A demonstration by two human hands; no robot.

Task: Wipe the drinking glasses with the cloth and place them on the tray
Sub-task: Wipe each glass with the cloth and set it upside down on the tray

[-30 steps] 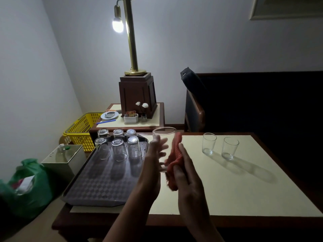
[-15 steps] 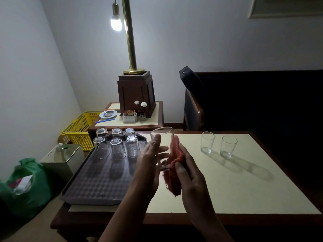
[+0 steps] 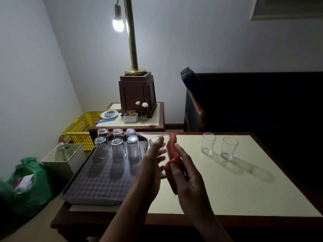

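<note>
While the left hand (image 3: 152, 163) is gripping a clear glass (image 3: 162, 170) at the centre of the frame, just above the table's near half, the right hand (image 3: 189, 175) is pinching a red cloth (image 3: 172, 155) and pressing it against the glass's side. The glass is showing plain and see-through, mouth up and tilted slightly, much of its body hiding behind fingers and cloth, and the left fingers are blurring. Left of the hands a dark tray (image 3: 94, 187) with a diamond pattern is lying on the table (image 3: 227, 193), and six glasses (image 3: 118, 149) are standing upside down in two rows at its upper end. Right of the hands, two glasses (image 3: 208, 144) are standing upright, just beside each other, on the cream tabletop. At the left edge, a white box (image 3: 70, 165) is holding a plastic bottle (image 3: 60, 151), a yellow basket (image 3: 78, 131) is sitting just above it, and a green bag (image 3: 33, 182) is gaping with something pale and red inside. On the side table (image 3: 157, 119) above the tray, a white holder (image 3: 130, 117) is holding small cards, their print too small to read.
</note>
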